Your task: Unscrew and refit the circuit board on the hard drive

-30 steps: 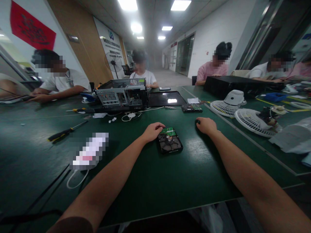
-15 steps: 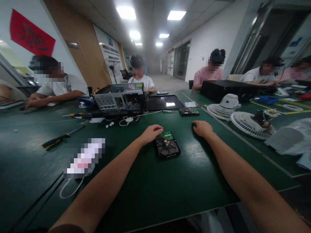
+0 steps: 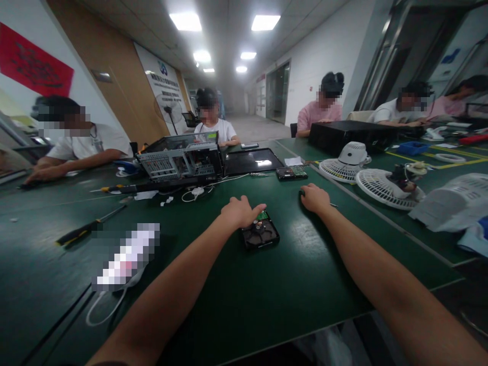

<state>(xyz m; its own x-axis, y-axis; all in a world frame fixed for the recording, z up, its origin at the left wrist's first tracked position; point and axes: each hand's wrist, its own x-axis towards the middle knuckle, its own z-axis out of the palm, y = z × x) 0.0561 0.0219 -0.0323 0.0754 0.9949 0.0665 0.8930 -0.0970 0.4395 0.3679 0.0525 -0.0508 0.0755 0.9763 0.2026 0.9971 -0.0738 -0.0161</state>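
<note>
A hard drive [image 3: 263,235] lies on the green table with its circuit board side up. Over its far left corner is my left hand [image 3: 238,211], thumb stretched across the green board and the other fingers spread away from it. Whether the palm touches the drive I cannot tell. Farther right, my right hand [image 3: 315,198] rests on the table, closed around what looks like a screwdriver [image 3: 334,205]. Its dark end shows by the fingertips and a thin metal shaft sticks out beside the wrist. A second hard drive [image 3: 292,173] lies beyond my hands.
An opened computer case [image 3: 179,160] stands at the back, beside a black side panel [image 3: 251,161]. White fan parts [image 3: 389,190] lie on the right. On the left are a yellow-black screwdriver [image 3: 82,231] and a blurred-out phone-like object [image 3: 131,254] with a cable. Several people sit around the table.
My left hand has shifted over the drive's far left corner, and its thumb now reaches across the board. My right hand stays in nearly the same place. The view has turned slightly.
</note>
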